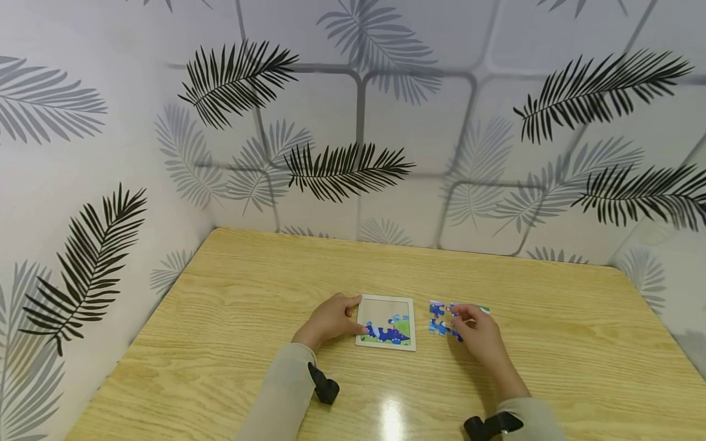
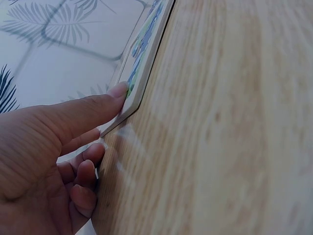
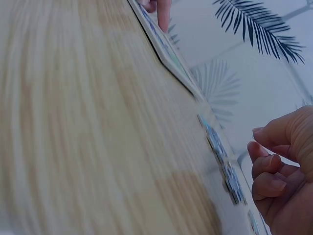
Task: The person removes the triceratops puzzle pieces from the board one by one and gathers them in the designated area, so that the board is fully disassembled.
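Observation:
A square jigsaw puzzle tray (image 1: 386,298) with a pale rim lies on the table. Blue and green pieces (image 1: 393,335) fill its lower part, while bare wood shows above. My left hand (image 1: 331,320) holds the tray's left side, its thumb over the lower-left rim and its index finger at the upper-left corner. To the right of the tray lie several loose puzzle pieces (image 1: 439,327), mostly blue and white. Over them hovers my right hand (image 1: 477,334), thumb and index fingertips close together. In the right wrist view, no piece shows between the fingers, which are loosely bent.
The light wooden table (image 1: 265,275) reaches back to a wall (image 1: 408,128) printed with leaves. A dark strap device (image 1: 325,387) sits on the left wrist and another (image 1: 491,425) on the right. Part of a green and white piece (image 1: 484,309) shows behind the right hand.

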Tool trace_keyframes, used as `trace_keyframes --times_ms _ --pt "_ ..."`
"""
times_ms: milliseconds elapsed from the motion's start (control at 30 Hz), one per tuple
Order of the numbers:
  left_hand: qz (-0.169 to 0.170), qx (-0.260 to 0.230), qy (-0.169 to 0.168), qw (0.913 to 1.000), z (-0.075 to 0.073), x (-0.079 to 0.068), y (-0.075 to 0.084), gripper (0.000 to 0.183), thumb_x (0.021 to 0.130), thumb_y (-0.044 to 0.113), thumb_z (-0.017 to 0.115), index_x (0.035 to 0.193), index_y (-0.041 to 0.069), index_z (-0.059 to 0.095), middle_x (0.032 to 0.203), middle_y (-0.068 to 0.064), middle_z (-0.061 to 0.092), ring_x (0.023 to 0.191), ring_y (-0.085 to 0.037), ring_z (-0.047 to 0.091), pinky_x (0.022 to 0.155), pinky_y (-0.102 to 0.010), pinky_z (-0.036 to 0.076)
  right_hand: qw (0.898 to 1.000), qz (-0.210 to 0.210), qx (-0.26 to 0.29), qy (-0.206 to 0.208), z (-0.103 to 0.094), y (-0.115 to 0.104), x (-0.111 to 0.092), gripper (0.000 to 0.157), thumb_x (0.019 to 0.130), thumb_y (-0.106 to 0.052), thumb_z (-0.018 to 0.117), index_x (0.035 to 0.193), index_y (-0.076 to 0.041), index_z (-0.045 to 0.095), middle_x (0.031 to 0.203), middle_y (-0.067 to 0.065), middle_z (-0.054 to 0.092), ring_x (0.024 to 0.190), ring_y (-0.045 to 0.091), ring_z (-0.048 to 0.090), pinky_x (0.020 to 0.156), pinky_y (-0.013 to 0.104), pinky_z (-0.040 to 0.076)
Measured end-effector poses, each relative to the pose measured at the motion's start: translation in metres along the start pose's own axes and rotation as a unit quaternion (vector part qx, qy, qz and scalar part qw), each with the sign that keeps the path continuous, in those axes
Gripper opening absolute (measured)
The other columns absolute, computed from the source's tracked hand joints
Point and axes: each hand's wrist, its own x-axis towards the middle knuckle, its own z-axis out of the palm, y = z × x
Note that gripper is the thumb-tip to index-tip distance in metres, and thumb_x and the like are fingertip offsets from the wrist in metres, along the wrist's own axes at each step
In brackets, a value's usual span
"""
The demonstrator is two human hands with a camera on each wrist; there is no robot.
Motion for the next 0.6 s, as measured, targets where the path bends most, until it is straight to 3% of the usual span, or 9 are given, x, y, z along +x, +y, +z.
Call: trace_keyframes --times_ms 133,367,600 --pt "0.000 0.000 0.000 1.0000 0.000 0.000 0.000 0.079 0.074 0.024 0.082 0.142 0.012 0.044 0.081 -0.003 0.037 0.069 -0.016 0.035 0.065 -0.030 0.030 1.000 -0.015 0.010 -0.015 0.011 -0.009 0.002 0.016 0.091 -0.003 0.060 0.105 0.003 0.065 0.090 0.010 0.058 0.079 0.017 0.053 0.062 0.022 0.045" --pt "-0.003 -0.002 0.000 1.0000 0.000 0.000 0.000 0.079 0.073 0.023 0.082 0.142 0.012 0.044 0.081 -0.003 0.037 0.069 -0.016 0.034 0.065 -0.030 0.030 0.999 -0.027 0.017 -0.039 0.033 -0.024 0.004 0.016 0.089 0.000 0.060 0.104 0.003 0.064 0.088 0.008 0.059 0.083 0.017 0.052 0.069 0.024 0.044" --pt "-0.002 0.001 0.001 1.0000 0.000 -0.001 0.001 0.079 0.074 0.023 0.082 0.142 0.012 0.044 0.081 -0.003 0.037 0.068 -0.016 0.034 0.064 -0.030 0.029 0.997 -0.020 0.013 -0.069 0.050 -0.037 0.006 0.022 0.086 -0.001 0.064 0.108 0.002 0.064 0.084 0.005 0.056 0.068 0.014 0.048 0.054 0.023 0.038"
